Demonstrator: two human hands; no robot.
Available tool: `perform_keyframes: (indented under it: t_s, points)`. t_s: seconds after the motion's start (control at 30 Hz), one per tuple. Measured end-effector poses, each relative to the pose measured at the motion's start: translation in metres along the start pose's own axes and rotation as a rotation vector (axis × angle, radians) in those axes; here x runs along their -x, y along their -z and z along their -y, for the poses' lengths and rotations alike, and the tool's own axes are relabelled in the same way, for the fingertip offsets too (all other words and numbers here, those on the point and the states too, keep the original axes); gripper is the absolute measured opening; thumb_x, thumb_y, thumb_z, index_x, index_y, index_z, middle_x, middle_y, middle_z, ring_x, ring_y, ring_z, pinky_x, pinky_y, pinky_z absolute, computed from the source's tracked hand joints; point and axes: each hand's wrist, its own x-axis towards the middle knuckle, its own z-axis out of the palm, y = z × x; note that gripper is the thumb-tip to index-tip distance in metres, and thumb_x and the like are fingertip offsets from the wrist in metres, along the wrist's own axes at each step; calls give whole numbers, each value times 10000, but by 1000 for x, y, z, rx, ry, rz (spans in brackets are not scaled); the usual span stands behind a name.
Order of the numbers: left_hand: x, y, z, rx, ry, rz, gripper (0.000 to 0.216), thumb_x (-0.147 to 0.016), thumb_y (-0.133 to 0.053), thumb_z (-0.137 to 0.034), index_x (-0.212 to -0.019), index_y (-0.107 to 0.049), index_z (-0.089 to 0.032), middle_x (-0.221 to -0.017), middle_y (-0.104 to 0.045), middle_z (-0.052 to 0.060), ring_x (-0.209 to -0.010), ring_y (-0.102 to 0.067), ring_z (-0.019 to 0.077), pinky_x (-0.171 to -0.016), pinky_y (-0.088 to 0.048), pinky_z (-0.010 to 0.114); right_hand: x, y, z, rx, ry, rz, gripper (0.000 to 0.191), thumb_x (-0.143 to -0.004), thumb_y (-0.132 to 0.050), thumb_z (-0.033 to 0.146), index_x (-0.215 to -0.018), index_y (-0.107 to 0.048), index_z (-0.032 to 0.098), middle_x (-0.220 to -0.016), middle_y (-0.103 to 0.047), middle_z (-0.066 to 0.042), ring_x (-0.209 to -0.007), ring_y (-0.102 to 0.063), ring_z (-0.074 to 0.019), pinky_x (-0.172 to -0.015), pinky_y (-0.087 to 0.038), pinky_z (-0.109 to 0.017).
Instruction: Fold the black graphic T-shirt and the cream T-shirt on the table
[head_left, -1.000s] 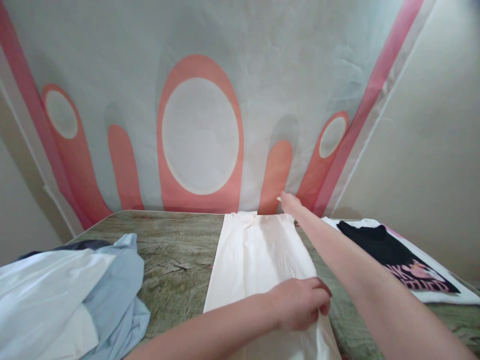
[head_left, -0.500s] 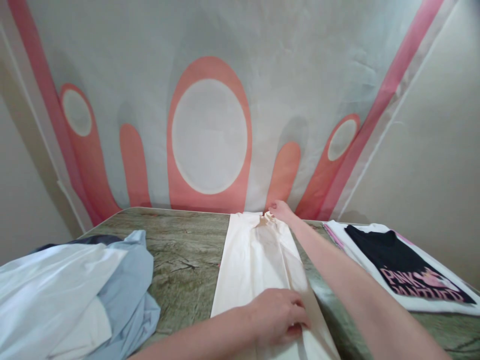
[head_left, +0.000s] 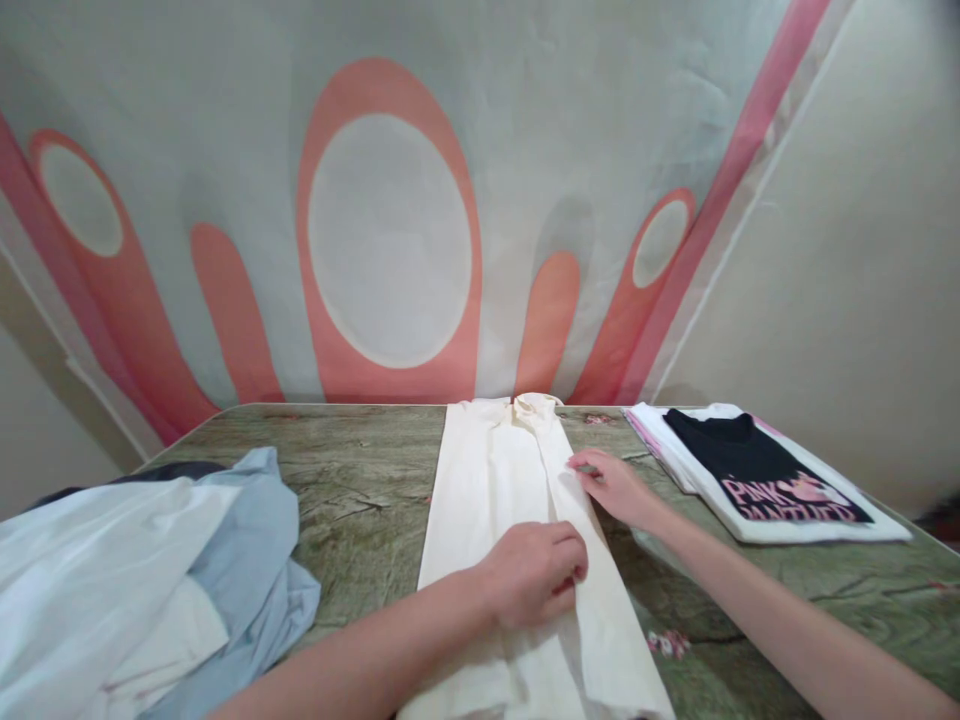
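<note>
A cream shirt (head_left: pixel 465 510), folded into a long strip, runs from the near side of the table to its far edge, with what looks like its gathered collar at the far end. My left hand (head_left: pixel 536 572) lies over the middle of the strip, fingers curled closed on a fold of the cloth. Farther up, my right hand (head_left: pixel 611 487) is at the strip's right edge, thumb and fingertips closed in a pinch on the cloth. The near end of the shirt runs out of view at the bottom.
On the left lies a loose heap of white cloth (head_left: pixel 82 560) and light blue cloth (head_left: pixel 259 530), with something dark behind. Folded garments are stacked at the right, a black printed shirt (head_left: pixel 750 465) on top. A wall hanging (head_left: pixel 390 240) rises behind the wood-patterned table (head_left: pixel 352 450).
My right hand has come back from the collar end to the shirt's right edge. The right part of the strip now lies flatter. The view has shifted slightly.
</note>
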Motion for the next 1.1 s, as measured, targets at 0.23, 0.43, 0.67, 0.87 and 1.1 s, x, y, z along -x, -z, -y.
perform_keyframes:
  t_s: [0.23,0.43,0.67,0.87,1.1]
  points:
    - [3,0,2,63,36,14,176,-721,-504,-138,-887,-475,-189,-985,-545,25,-750,-534,119,-695,-429,214,22,-7,4,27,44,-77,249,-828,-445,195,-1009,-615,176,-1088,-604,-94,-1039,-536,-205,-952,-399,-398]
    - [2,-3,0,57,-78,45,190,-793,-517,-220,-983,-524,-207,-984,-569,27,-830,-558,146,-724,-418,226,26,-2,16,-43,25,-81,251,-820,-458,211,-1008,-622,183,-1083,-598,-90,-1031,-540,-204,-938,-410,-393]
    - [6,-7,0,-10,-149,41,207,-846,-466,-221,-1023,-570,-245,-1028,-579,-7,-817,-577,119,-705,-419,211,59,14,51,-215,-41,57,417,-699,-424,76,-1069,-571,198,-1141,-551,-71,-1089,-501,-189,-874,-461,-346]
    - [6,-6,-5,-37,-195,77,126,-824,-525,-295,-911,-566,-215,-1023,-593,-11,-744,-579,105,-660,-430,206,82,14,50,-226,-95,43,376,-735,-423,90,-1062,-574,199,-1132,-557,-67,-1069,-510,-184,-944,-408,-382]
    - [6,-6,-8,-100,-162,-11,147,-871,-425,-278,-909,-539,-193,-931,-607,19,-761,-576,130,-634,-422,219,89,29,68,-347,-68,109,326,-839,-466,296,-1147,-524,205,-1224,-498,-96,-1155,-455,-218,-960,-397,-393]
